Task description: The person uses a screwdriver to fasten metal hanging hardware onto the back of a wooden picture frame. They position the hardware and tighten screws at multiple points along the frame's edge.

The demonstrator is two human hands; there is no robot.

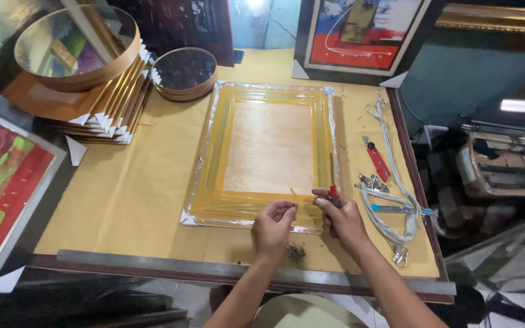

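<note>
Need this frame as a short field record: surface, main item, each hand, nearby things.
surface: table covered in yellowish paper
main item: wrapped picture frame lying flat, back side up, taped in clear film
left hand: fingertips pinched at the frame's near edge; too small to tell what it holds
right hand: closed on a red-handled screwdriver, shaft pointing away over the frame
near hands: small pile of screws
right of frame: red pliers, grey cord
far left: stack of frames, two round mirrors
near edge: metal ruler

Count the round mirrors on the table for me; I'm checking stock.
2. A large round mirror lies atop the stack of frames at the far left; a smaller round mirror sits beside it. Others may be out of view.
</note>
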